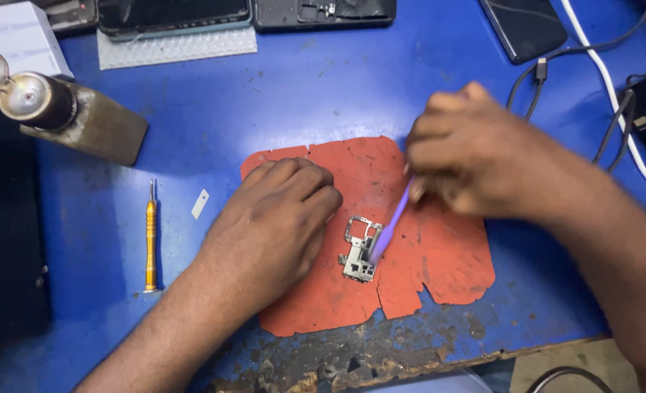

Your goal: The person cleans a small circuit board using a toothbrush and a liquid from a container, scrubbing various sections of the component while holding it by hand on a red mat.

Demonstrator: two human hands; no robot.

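Observation:
A small metal phone circuit board (359, 251) lies on a worn red mat (439, 255) in the middle of the blue workbench. My left hand (272, 225) rests curled on the mat just left of the board, its knuckles beside the board's edge; it holds nothing that I can see. My right hand (476, 156) hovers above the mat's upper right and grips a thin purple tool (388, 229). The tool slants down and left, and its tip touches the board. The right hand is motion-blurred.
A yellow screwdriver (150, 236) lies left of the mat. A metal cylinder on a block (68, 109) stands at far left. Phones (174, 14) and a white box (17, 33) line the back edge. Cables (614, 94) run at right. The bench's front edge (381, 356) is chipped.

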